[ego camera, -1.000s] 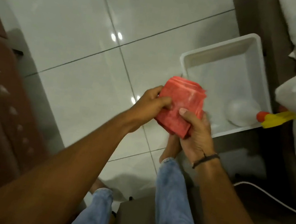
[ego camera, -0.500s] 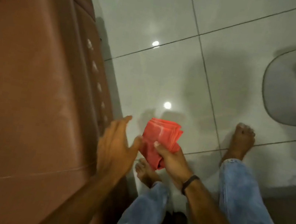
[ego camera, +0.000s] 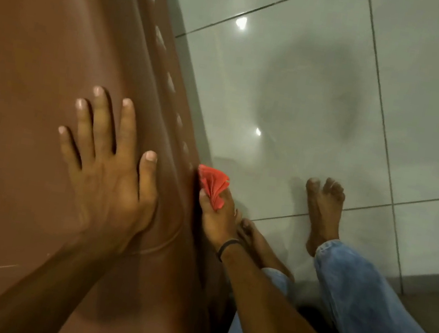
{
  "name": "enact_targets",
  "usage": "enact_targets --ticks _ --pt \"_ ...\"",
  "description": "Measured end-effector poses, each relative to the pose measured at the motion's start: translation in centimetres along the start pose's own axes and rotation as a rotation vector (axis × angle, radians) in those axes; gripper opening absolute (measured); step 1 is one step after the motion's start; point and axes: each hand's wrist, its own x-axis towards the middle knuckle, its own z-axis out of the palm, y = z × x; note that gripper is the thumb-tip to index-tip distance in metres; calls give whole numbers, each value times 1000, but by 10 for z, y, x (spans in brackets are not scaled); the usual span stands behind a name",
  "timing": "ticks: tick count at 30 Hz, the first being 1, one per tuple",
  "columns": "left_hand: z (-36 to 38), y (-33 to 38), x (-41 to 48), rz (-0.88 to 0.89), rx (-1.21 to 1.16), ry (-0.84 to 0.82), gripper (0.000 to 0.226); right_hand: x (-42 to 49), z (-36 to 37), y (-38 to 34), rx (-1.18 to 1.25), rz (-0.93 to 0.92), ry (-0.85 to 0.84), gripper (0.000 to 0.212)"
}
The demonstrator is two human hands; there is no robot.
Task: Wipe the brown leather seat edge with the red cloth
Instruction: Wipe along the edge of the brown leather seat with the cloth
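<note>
Red folds fan out from between your right-hand fingers [ego camera: 204, 197]: the red cloth [ego camera: 214, 184] is pinched there, folded into layers, with its free end sticking up past your fingertips. That end presses against the side face of the brown leather seat [ego camera: 46, 38], just below the rounded seat edge [ego camera: 163, 117]. Your right hand [ego camera: 217, 220] sits low beside the seat, closed around the cloth, with a dark band [ego camera: 227, 246] on its wrist.

Your left hand [ego camera: 104, 177] lies flat on top of the seat, fingers spread and open, holding nothing, thumb near the edge. It is just across the edge from the cloth, not touching it.

The leather is smooth and slightly glossy, with a curved seam [ego camera: 163, 243] running under your left palm and a row of pale studs [ego camera: 170, 83] down the side panel, the lowest ones close to the cloth. A faint light scratch [ego camera: 1, 266] marks the top near your forearm.

Beyond the seat, the floor [ego camera: 298, 78] is large pale glossy tiles with dark grout lines and two bright reflected lights. Your bare feet [ego camera: 323, 208] rest on it, legs in blue jeans [ego camera: 363, 304].
</note>
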Motion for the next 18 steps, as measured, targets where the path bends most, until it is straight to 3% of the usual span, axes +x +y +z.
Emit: enact_targets --ticks 2,4,5,6,8,9,11,13,16,18 --pt "4 0 1 2 19 21 71 8 -11 5 -3 -28 1 62" --pt "4 2 1 -1 30 33 70 34 -78 35 -277 -6 129 88" --pt "4 3 1 0 30 32 70 51 -128 50 -444 96 192 101" --pt "3 3 1 3 29 27 70 66 -172 61 -553 192 269 96" --pt "1 4 1 6 36 20 70 87 -218 74 -623 225 439 60" --pt "0 4 1 4 35 16 70 93 -219 74 -647 184 490 49" --pt "-3 6 1 -6 30 6 70 93 -181 62 -732 101 479 48" --pt "-6 7 2 -6 46 -10 70 81 -115 57 -540 -22 351 51" --pt "-7 7 2 4 55 -40 71 48 -5 16 32 -127 67 49" --pt "-7 6 2 6 67 -44 72 24 32 3 286 -207 -56 46"
